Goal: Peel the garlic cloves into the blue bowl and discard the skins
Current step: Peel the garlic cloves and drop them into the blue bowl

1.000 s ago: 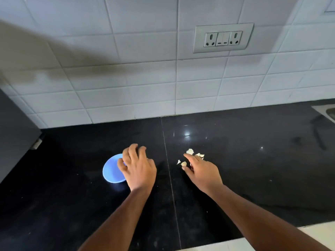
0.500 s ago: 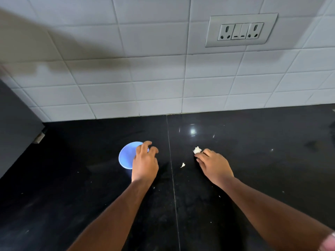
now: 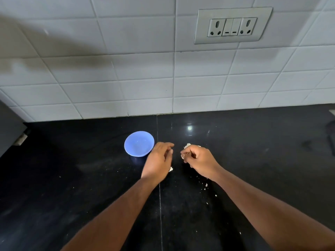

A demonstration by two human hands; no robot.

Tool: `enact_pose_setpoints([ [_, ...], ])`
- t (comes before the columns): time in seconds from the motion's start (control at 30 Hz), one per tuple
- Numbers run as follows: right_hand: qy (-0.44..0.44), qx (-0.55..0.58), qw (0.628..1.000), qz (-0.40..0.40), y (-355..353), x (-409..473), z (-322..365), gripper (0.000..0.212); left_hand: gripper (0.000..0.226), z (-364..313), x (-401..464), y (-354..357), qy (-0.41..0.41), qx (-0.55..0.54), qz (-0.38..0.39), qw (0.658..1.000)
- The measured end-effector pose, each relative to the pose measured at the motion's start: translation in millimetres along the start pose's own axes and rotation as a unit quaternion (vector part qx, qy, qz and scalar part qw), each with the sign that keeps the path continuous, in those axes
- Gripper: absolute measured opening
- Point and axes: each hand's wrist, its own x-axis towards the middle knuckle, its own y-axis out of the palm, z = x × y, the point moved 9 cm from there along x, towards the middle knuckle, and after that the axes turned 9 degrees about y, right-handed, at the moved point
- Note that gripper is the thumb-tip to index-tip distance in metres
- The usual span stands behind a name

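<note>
The blue bowl (image 3: 139,144) stands on the black counter (image 3: 72,178) and looks empty. My left hand (image 3: 159,160) hovers just right of the bowl, motion-blurred, with its fingers stretched toward my right hand and nothing seen in it. My right hand (image 3: 198,160) is curled, fingers pinching pale garlic pieces (image 3: 182,156); another white piece (image 3: 187,145) shows behind its knuckles. A small garlic scrap (image 3: 171,169) lies on the counter under the edge of my left hand.
Tiny skin flakes (image 3: 205,185) dot the counter by my right wrist. A white tiled wall (image 3: 126,78) with a socket plate (image 3: 233,25) runs behind. A dark appliance edge (image 3: 9,127) stands at far left.
My left hand has left the bowl's rim and swung right toward my right hand. My right hand has curled around the garlic pieces that lay loose on the counter.
</note>
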Motion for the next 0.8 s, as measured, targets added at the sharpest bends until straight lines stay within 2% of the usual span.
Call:
enact_pose_setpoints([
  [0.03,0.022,0.078,0.996,0.020,3.1,-3.0,-0.9,0.010,0.020,3.3,-6.7,18.2,-0.091,-0.096,0.045,0.990],
  [0.1,0.050,0.190,0.980,0.038,5.8,-6.0,-1.5,0.011,0.023,1.6,-19.1,43.5,-0.204,-0.230,0.076,0.948],
  [0.2,0.079,0.273,0.957,0.051,5.6,-6.3,-4.2,0.013,0.028,-0.5,-24.1,50.4,-0.265,-0.350,0.028,0.898],
  [0.37,0.075,0.296,0.947,0.098,11.9,-6.2,1.0,0.018,0.011,4.7,-26.9,47.9,-0.317,-0.450,-0.044,0.834],
  [0.63,0.063,0.290,0.949,0.103,13.7,-4.9,4.1,0.018,0.027,2.3,-24.0,43.4,-0.313,-0.499,-0.071,0.805],
  [0.8,0.067,0.307,0.946,0.084,16.2,-4.3,2.0,0.019,0.027,6.2,-27.5,48.5,-0.330,-0.514,-0.070,0.788],
])
